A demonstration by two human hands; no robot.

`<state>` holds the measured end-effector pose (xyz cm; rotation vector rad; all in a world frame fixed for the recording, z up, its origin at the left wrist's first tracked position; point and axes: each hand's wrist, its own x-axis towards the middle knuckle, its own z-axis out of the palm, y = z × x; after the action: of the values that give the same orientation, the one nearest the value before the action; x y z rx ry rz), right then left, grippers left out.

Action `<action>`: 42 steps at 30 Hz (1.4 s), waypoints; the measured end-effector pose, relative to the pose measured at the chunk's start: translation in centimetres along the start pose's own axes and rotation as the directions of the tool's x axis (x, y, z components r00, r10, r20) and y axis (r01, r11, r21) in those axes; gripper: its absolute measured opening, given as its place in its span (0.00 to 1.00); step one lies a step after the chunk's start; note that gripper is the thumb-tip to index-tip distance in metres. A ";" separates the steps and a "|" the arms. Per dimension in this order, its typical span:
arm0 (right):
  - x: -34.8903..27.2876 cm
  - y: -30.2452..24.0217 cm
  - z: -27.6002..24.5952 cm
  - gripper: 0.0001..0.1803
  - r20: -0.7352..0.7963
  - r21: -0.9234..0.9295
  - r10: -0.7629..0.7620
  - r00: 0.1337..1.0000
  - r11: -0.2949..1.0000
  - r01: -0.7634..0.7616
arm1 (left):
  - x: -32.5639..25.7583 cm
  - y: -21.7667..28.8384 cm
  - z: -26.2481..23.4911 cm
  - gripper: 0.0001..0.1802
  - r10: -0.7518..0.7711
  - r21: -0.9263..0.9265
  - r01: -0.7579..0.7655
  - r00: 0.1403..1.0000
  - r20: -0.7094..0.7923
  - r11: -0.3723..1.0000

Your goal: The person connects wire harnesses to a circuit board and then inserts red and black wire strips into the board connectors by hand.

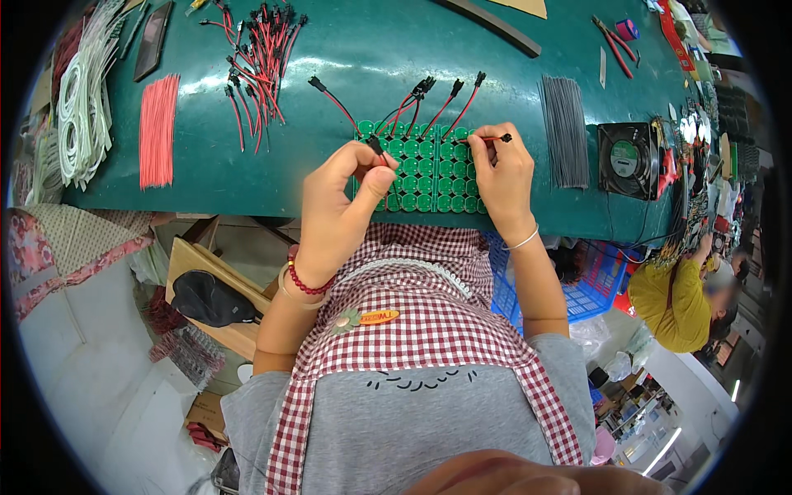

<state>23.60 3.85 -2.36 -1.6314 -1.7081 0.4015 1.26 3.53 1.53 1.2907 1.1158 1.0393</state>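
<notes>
1. A panel of small round green circuit boards (425, 169) lies at the near edge of the green table (363, 58), right in front of the person.
2. The left hand (342, 202) rests on the panel's left side, its fingers pinched around a black plug (375, 144) on a red and black lead.
3. The right hand (503, 177) sits on the panel's right side, thumb and finger clenched on a red wire (487, 139) that ends in a small black connector.
4. More red and black leads (429, 103) fan out from the far edge of the panel.
5. A loose pile of similar leads (260, 54) lies farther off, to the left.
6. A bundle of red wires (158, 130) lies at far left; a bundle of grey wires (566, 130) lies right of the panel, beside a small black fan (625, 159).
</notes>
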 end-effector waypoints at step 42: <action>0.9 2.4 -2.4 0.03 0.203 0.417 0.390 0.898 0.796 -0.439 | 9.6 -5.5 -8.5 0.13 0.218 0.969 0.136 0.959 -0.181 0.207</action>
<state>27.04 4.47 -2.13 -1.6330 -1.1829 1.0412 -5.63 14.38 -3.98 2.2292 2.1932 0.4093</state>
